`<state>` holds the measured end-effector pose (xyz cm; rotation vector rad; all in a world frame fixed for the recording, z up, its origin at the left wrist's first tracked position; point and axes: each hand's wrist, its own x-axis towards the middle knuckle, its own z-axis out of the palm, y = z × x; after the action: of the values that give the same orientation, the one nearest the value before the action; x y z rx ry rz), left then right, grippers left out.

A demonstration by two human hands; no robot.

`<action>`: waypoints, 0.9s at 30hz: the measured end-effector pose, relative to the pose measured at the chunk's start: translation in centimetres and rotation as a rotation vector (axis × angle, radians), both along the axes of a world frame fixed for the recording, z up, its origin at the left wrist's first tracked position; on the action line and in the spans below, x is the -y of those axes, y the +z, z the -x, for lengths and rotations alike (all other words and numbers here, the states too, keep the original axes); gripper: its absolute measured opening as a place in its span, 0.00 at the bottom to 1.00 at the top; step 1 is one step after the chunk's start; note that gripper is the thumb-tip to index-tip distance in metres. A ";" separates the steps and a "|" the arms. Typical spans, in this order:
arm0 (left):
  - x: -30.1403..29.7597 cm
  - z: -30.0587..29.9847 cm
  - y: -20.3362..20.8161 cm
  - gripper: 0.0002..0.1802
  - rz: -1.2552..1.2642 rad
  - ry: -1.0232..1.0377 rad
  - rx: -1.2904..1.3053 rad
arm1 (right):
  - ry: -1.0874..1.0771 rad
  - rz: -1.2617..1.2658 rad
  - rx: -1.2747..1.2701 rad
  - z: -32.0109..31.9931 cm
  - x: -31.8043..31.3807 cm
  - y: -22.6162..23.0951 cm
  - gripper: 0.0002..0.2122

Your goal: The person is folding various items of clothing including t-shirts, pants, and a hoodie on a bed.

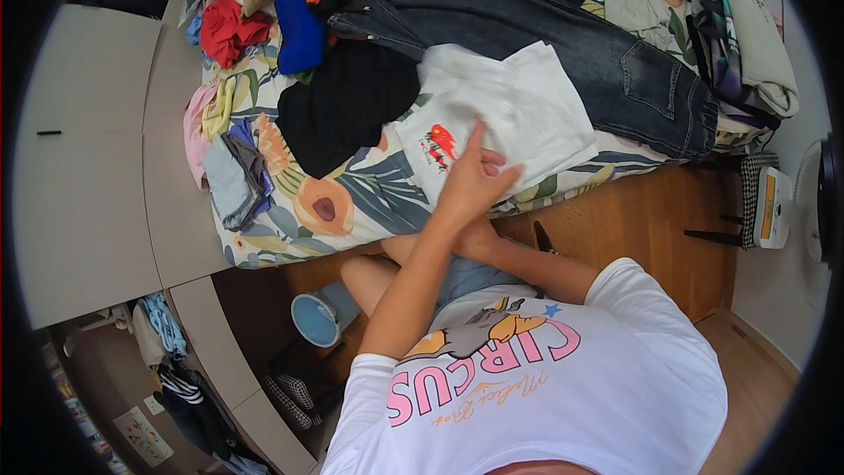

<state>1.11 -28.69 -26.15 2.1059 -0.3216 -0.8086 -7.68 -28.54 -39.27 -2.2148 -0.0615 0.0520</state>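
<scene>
A white T-shirt [549, 114] with a small red print lies partly folded on the bed's edge in front of me. Part of its upper left side is blurred. My left hand [479, 178] is over its near part, index finger stretched out and thumb apart, with nothing visible in its grip. My right hand [476, 239] rests low by my lap, beneath the left wrist. Its fingers are mostly hidden there. Dark blue jeans [519, 26] stretch out just beyond the T-shirt, and a black garment [352, 101] lies to its left.
The bed has a floral sheet [387, 198]. Folded clothes [236, 180], a red garment [230, 32] and a blue one [299, 18] lie on the left; more clothes [743, 44] are piled far right. A blue bucket [316, 319] stands below; a white fan [809, 198] is at right.
</scene>
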 end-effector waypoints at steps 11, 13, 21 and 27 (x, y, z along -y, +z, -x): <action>-9.4 -1.2 -13.6 0.30 0.161 0.548 -0.010 | -0.124 -0.298 0.241 0.5 6.9 6.7 0.19; -7.3 -1.0 -12.0 0.29 0.054 0.526 -0.094 | -0.179 0.016 0.441 -2.8 9.3 6.7 0.21; -10.4 -3.9 -6.9 0.21 0.436 0.522 -0.245 | -0.243 0.434 0.203 -8.6 6.2 -0.3 0.24; -13.5 -3.6 -0.4 0.25 0.420 0.482 -0.029 | -0.123 0.113 0.313 -10.0 -1.6 0.8 0.24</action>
<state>4.72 -15.15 -26.56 1.6739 0.0379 -0.4372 2.29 -26.89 -38.50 -2.3170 -0.0968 -0.3675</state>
